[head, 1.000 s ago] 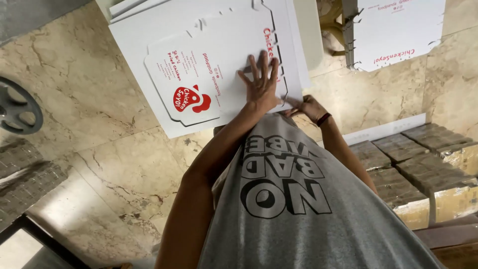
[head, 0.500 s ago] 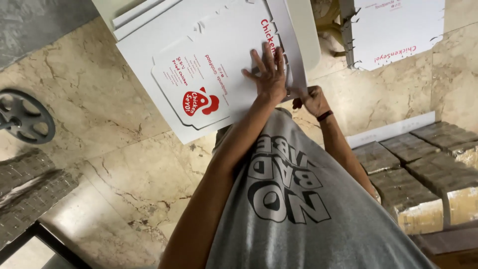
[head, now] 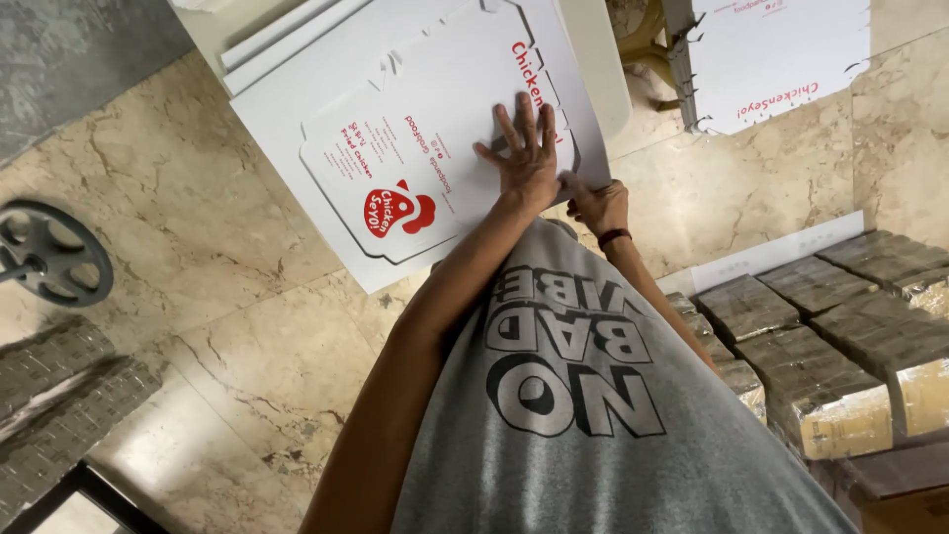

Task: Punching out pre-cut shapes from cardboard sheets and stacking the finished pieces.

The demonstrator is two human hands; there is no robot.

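Grey printed tee (head: pixel 593 415), dark wristband (head: pixel 614 237)

Two hands (head: pixel 529 163), one printed flat carton (head: pixel 435 138), one dark wheel (head: pixel 49 252), one wristband (head: pixel 614 237).

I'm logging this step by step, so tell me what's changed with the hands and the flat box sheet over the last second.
Little changed. The left hand stays pressed flat on the white box sheet, fingers spread. The right hand stays at the sheet's near right edge, apparently pinching it. Only the view drifted slightly. The stacked sheets beneath and the wrapped bundles lie as before.
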